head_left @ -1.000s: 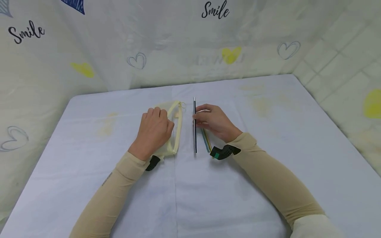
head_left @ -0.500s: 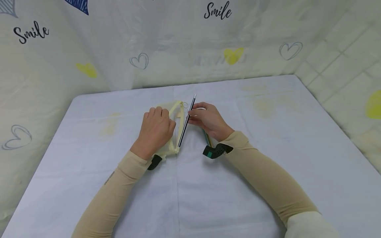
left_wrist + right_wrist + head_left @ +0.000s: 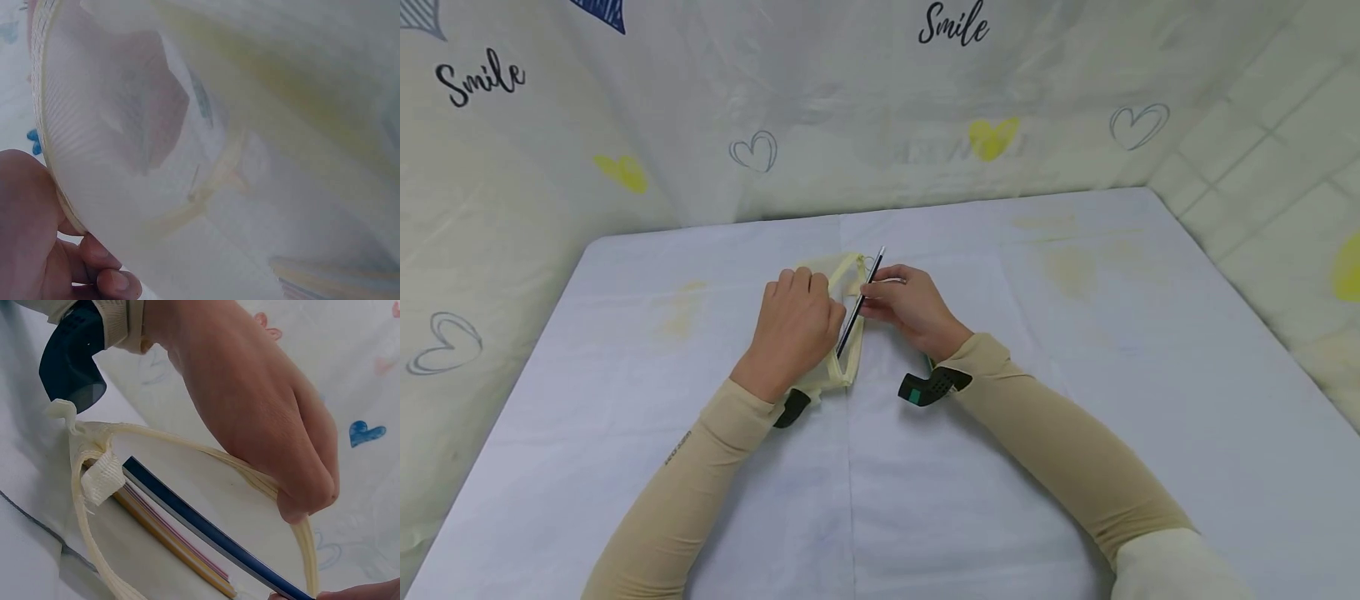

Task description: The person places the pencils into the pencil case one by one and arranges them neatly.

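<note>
My left hand (image 3: 797, 325) grips the rim of a pale yellow mesh zip pouch (image 3: 855, 358) and its mouth stands open. In the left wrist view, fingertips and thumb pinch the pouch's edge. Between the fingertips of my right hand (image 3: 910, 308) is a dark pencil with light stripes (image 3: 850, 327), tilted, its lower end within the pouch's mouth. The right wrist view shows this pencil (image 3: 212, 534) slanting across the opening. Below it, several striped pencils (image 3: 169, 534), yellow and pink among them, lie inside the pouch.
A bit of a greenish pencil (image 3: 929, 362) shows on the table behind my right wrist, mostly hidden. Black wrist cameras (image 3: 936, 387) sit on both wrists. A white cloth (image 3: 1000, 483) covers the table, and a printed curtain (image 3: 850, 100) hangs behind it.
My right hand has moved left with the pencil, from beside the pouch to its mouth. The pencil has gone from upright in view to slanted. The left hand keeps its grip.
</note>
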The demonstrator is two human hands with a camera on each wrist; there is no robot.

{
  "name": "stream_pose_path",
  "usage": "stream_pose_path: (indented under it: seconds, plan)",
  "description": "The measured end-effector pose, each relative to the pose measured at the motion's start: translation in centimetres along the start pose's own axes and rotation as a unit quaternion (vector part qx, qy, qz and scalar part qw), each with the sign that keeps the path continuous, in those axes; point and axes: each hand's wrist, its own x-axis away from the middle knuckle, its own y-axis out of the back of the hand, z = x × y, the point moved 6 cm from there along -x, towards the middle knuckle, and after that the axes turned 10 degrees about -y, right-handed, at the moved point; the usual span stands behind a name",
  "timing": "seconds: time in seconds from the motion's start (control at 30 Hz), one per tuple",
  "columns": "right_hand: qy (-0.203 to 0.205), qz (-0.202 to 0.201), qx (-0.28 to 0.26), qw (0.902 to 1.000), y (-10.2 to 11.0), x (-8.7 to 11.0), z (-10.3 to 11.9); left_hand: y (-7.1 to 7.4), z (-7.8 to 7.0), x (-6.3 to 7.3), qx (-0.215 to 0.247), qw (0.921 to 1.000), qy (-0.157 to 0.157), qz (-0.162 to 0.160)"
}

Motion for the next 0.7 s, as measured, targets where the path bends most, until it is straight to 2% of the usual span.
stream_pose_path:
  seconds: [0.17, 0.47, 0.7]
  plan:
    - [-0.007, 0.004, 0.013, 0.9999, -0.5, -0.4, -0.6, 0.1, 0.0, -0.1, -0.001, 1.0, 0.0, -0.004]
    - [-0.018, 0.022, 0.042, 0.9987, -1.4, -0.6, -1.1, -0.2, 0.1, -0.3, -0.01, 0.9994, 0.008, 0.031]
    - [-0.024, 0.048, 0.054, 0.9971, -2.0, -0.6, -1.2, 0.0, 0.1, -0.1, -0.019, 0.9998, -0.001, 0.004]
